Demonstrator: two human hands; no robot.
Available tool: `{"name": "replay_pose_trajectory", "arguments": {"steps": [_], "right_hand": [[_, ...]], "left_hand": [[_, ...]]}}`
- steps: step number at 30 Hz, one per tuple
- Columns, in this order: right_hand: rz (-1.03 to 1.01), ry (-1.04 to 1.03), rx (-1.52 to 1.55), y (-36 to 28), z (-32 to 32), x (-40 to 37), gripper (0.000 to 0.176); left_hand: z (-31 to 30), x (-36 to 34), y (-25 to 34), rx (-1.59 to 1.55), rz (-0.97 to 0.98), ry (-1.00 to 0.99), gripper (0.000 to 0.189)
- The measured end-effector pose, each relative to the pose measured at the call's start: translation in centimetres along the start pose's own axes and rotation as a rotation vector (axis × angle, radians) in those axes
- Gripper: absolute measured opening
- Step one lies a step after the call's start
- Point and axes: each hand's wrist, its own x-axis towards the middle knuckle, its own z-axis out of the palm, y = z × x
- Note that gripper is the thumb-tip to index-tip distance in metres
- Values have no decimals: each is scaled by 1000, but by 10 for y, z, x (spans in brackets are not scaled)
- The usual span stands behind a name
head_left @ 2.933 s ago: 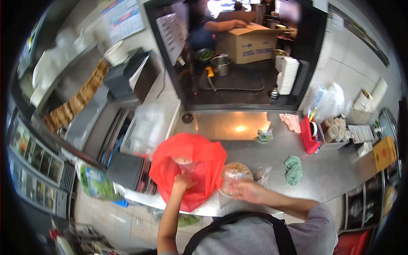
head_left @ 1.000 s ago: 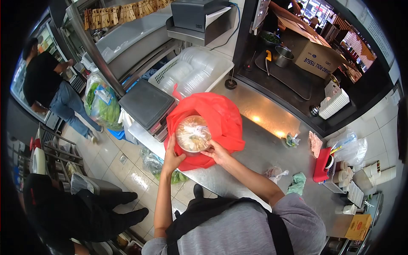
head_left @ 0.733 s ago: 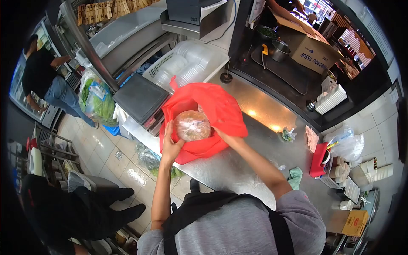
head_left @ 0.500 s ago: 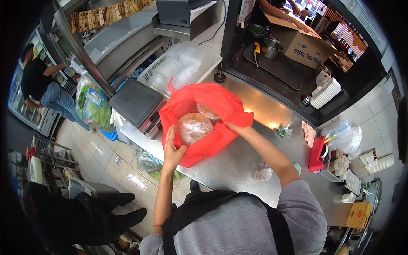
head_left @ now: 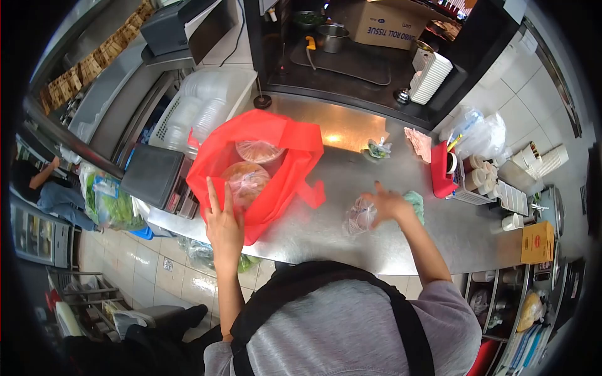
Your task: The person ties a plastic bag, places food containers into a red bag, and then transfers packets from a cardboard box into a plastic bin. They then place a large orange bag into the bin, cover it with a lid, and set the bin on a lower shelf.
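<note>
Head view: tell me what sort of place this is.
Probably a restaurant kitchen's takeaway counter: a red bag holds two plastic-wrapped bowls, a white basket is piled with clear plastic containers, and paper cups stand at the right.

Left of our left hand (head_left: 224, 229) we have a black box (head_left: 150, 177), and beyond that hand a white basket (head_left: 242, 100) stacked with clear plastic tubs (head_left: 210, 116). Farther out to its left we see a row of wooden pegs (head_left: 97, 59) and a bag of greens (head_left: 114, 202), with a person in jeans (head_left: 59, 200) past them. Well ahead of it we find a metal pot (head_left: 332, 41) and a tissue carton (head_left: 389, 26); well to its right, a pink cloth (head_left: 418, 143), a red holder (head_left: 441, 172) and a yellow box (head_left: 537, 242).
</note>
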Motion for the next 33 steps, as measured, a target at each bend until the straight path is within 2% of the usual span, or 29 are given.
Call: {"name": "replay_pose_trajectory", "arguments": {"steps": [3,4,7,9,10,13,15,16,19,21,22,24,26,28,31,33], "right_hand": [[-68,179,279,3,54,-15,77],[-103,196,337,2,63,-13,75],[-264,236,484,-6,79,-1,69],[-441,246,529,-6,76,9,64],[-526,187,592,-13,62,12,63],[-746,53,819,-48,7,23,61],[-844,35,1039,-79,-23,31,61],[-850,97,961,-87,-32,41,60],[-833,261,732,-103,-50,75,59],[-778,341,575,-110,-49,104,59],[-678,305,510,-119,-46,114,56],[-471,229,382,-139,-37,139,52],[-559,543,267,-149,16,200,42],[-468,538,430,-153,16,196,37],[-434,502,335,-146,-2,149,41],[-894,360,586,-114,-26,124,42]], "left_hand": [[5,7,22,78,152,90,77],[11,9,33,14,125,-58,80],[66,2,41,204,239,-126,69],[106,-2,38,354,340,-57,54],[111,-3,40,431,390,-20,47],[115,-16,48,98,472,-159,30],[130,-32,40,-17,493,-119,23],[128,-33,41,-75,504,-98,20],[101,-32,50,90,401,-490,16],[111,-35,47,14,459,-277,14],[112,-34,47,-24,491,-170,13],[106,-29,54,-7,474,-222,12],[96,-26,63,-11,467,-253,11],[87,-18,66,-40,483,-260,10],[74,-12,62,-123,418,-379,16],[56,-6,55,-208,368,-453,28]]}}
